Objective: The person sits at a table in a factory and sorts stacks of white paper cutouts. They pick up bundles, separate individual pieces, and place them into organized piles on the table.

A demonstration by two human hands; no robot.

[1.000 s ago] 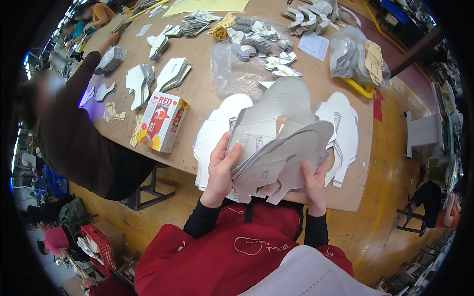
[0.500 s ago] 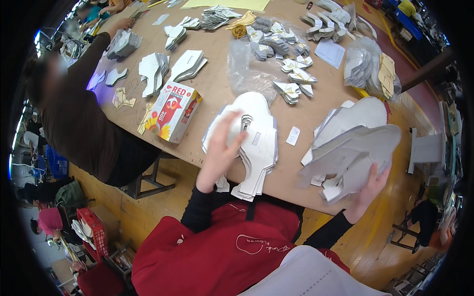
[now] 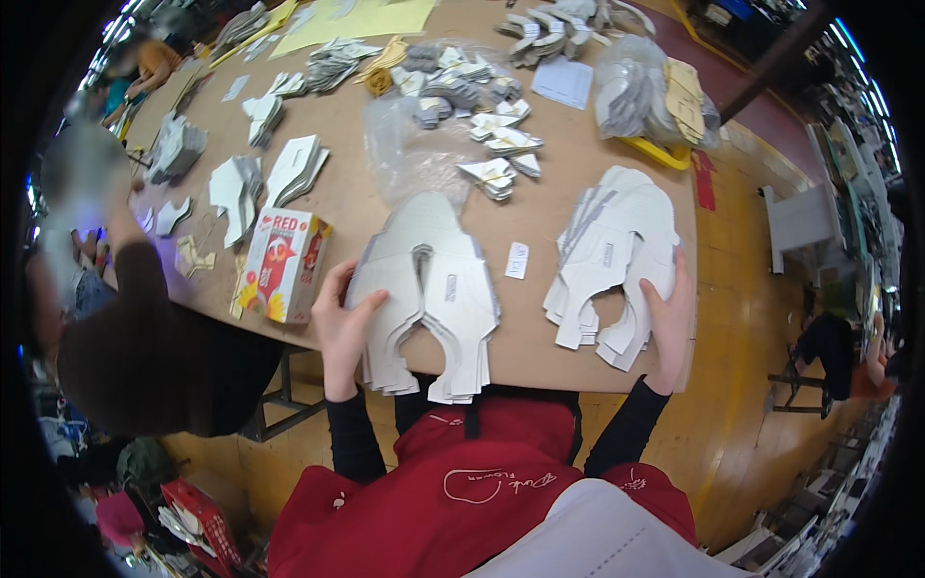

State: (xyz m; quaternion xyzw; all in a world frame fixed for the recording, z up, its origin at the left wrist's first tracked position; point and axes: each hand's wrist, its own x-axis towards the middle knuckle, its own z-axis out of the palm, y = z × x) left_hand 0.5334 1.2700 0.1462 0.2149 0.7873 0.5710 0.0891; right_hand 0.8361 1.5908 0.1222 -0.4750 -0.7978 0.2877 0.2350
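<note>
Two stacks of white shoe-upper pieces lie on the brown table in front of you. The left stack (image 3: 453,308) sits just left of the frame's centre, toe end pointing up, its legs reaching the table (image 3: 540,337) edge; the right stack (image 3: 602,231) sits right of centre, turned slightly and more loosely fanned.

Your left hand (image 3: 344,318) is at the left stack's outer left edge, thumb on top and fingers curled along the side. Your right hand (image 3: 667,318) is at the right stack's outer right edge, thumb over the top piece and fingers along its side. You have thumb and fingers apart on both hands; whether either one clamps its stack, I cannot tell.

Between the stacks lies a small white paper slip (image 3: 516,260). Left of your left hand stands a red-and-white carton (image 3: 279,260). Toward the upper centre are a clear plastic bag (image 3: 409,159) and bundled small cut pieces (image 3: 513,143); a yellow tray (image 3: 674,162) is at upper right. A co-worker's dark sleeve (image 3: 143,279) shows at left.
</note>
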